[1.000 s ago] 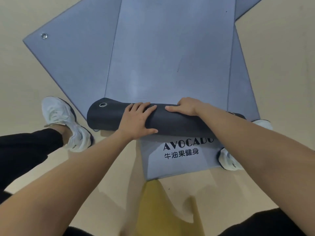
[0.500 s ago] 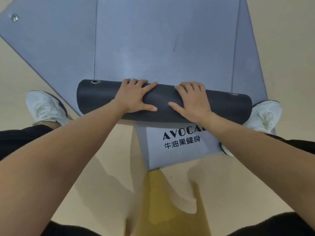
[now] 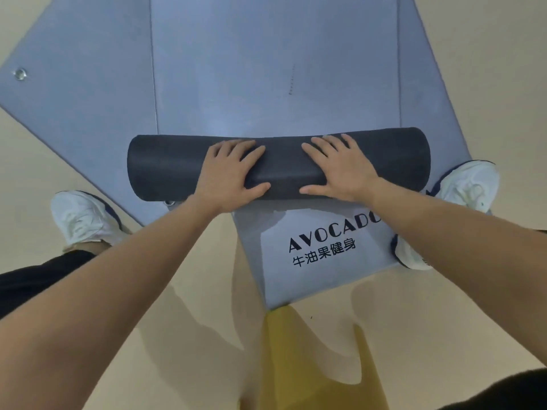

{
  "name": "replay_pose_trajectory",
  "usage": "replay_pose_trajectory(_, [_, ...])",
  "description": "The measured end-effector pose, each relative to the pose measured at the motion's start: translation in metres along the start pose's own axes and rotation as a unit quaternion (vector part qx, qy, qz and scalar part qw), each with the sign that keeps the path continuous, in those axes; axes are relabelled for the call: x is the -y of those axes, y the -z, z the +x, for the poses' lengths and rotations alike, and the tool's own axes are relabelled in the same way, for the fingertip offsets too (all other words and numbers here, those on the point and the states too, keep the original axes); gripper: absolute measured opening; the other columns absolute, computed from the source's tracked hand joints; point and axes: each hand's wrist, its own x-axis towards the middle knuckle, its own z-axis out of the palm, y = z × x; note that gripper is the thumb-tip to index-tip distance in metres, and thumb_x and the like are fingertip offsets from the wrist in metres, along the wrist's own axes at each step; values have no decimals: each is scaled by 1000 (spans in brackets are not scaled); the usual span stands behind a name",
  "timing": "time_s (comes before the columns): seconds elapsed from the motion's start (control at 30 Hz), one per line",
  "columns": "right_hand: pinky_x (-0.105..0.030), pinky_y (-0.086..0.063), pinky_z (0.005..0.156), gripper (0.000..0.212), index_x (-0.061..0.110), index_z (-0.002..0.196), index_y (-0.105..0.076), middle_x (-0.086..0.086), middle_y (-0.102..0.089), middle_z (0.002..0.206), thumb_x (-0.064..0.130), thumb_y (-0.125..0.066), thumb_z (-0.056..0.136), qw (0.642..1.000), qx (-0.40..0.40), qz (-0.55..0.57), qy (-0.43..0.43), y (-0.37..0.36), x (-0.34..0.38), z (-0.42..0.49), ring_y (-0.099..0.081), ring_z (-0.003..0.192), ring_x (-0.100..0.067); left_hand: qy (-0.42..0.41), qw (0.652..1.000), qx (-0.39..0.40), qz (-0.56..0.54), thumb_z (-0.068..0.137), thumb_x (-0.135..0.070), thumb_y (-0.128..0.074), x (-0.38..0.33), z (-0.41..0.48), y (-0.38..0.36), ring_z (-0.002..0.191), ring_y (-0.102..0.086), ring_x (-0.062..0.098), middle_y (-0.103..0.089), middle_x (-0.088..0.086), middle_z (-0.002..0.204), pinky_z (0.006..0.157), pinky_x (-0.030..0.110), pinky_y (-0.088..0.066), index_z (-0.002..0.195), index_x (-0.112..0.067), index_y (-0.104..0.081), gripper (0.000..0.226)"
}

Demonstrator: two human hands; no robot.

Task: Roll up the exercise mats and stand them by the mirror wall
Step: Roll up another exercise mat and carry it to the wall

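A grey-blue exercise mat [image 3: 272, 78] lies flat on the floor, stretching away from me. Its near end is wound into a dark roll [image 3: 165, 167] lying crosswise. My left hand [image 3: 228, 173] presses flat on the roll left of centre, fingers spread over the top and thumb on the near side. My right hand [image 3: 340, 170] presses the same way right of centre. Under this mat lie two others: one angled off to the left [image 3: 74, 93] with a metal eyelet [image 3: 20, 74], and one printed "AVOCADO" [image 3: 322, 247] sticking out towards me.
My white shoes stand on either side, the left one [image 3: 83, 217] on the beige floor, the right one [image 3: 461, 187] on the edge of the printed mat. A yellow strip [image 3: 296, 350] runs along the floor below the printed mat's corner.
The roll has turned away from me and grown thicker; its eyelets have gone from the top to the underside. Both hands moved forward with it.
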Motion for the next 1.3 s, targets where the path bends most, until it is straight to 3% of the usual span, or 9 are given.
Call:
replay_pose_trajectory(0.1, [-50, -35, 111, 101, 23, 154, -34, -5, -51, 148, 93, -29, 82, 999, -10, 51, 11, 20, -22, 24, -49, 132, -30, -1, 997, -58, 50, 87, -66, -55, -14, -13, -10, 143, -42, 38, -47, 12, 156, 119, 55, -27, 152, -16, -45, 83])
replay_pose_trajectory(0.3, [-48, -34, 107, 97, 32, 151, -36, -4, -58, 133, 94, -31, 78, 992, 51, 114, -24, 53, -47, 62, -53, 122, -30, 37, 992, 0, 118, 78, -81, -57, -12, 20, -11, 156, -14, 40, -16, 16, 169, 125, 61, -8, 164, -14, -9, 119])
replay_pose_trajectory(0.5, [-55, -27, 113, 78, 29, 146, -47, -7, -55, 140, 81, -35, 90, 980, -139, 58, -131, 50, -35, 55, -49, 124, -34, 44, 994, 36, 94, 59, -92, -61, 16, 69, 2, 156, -15, 35, -17, 11, 169, 126, 57, -11, 163, -18, -4, 140])
replay_pose_trajectory(0.63, [-63, -24, 117, 106, 23, 154, -39, -13, -44, 154, 94, -32, 76, 991, -114, -3, -64, 36, -39, 40, -42, 136, -39, 23, 994, 77, 80, 50, -96, -61, 33, 92, 9, 156, -16, 34, -17, 9, 169, 126, 56, -12, 163, -20, -2, 148])
replay_pose_trajectory(0.83, [-66, -20, 119, 132, 28, 162, -12, -18, -27, 162, 107, -28, 58, 996, -19, -67, -63, 41, -54, 53, -29, 145, -45, -4, 993, 105, 51, 51, -99, -56, 49, 116, 17, 151, -26, 32, -25, 7, 167, 126, 50, -17, 162, -21, -12, 144])
replay_pose_trajectory(0.93, [-52, -38, 109, 126, 32, 159, -20, -12, -47, 146, 106, -38, 59, 999, -9, -11, -47, 57, -67, 69, -47, 128, -36, 1, 990, 140, 8, 51, -94, -67, 54, 134, 33, 140, -43, 30, -42, 2, 158, 117, 50, -33, 160, -25, -24, 136])
replay_pose_trajectory(1.03, [-39, -44, 78, 109, 34, 149, -35, -4, -60, 113, 100, -50, 63, 999, -4, 45, -26, 77, -76, 79, -57, 103, -27, 28, 987, 156, -4, 48, -92, -71, 53, 149, 53, 113, -60, 24, -64, -6, 127, 91, 43, -49, 147, -35, -43, 118])
replay_pose_trajectory(1.13, [-34, -36, 69, 96, 33, 140, -48, 1, -64, 100, 94, -55, 67, 997, -21, 59, -33, 85, -75, 76, -61, 91, -24, 39, 988, 146, 20, 51, -91, -71, 46, 149, 64, 91, -62, 22, -66, -9, 98, 78, 37, -47, 129, -36, -56, 96])
replay_pose_trajectory(1.3, [-32, -41, 65, 87, 32, 124, -60, 5, -72, 91, 94, -60, 62, 995, 9, 100, -29, 91, -58, 53, -64, 78, -21, 52, 980, 194, -10, 56, -83, -76, 28, 119, 75, 87, -61, 21, -64, -9, 90, 73, 34, -45, 116, -32, -62, 80])
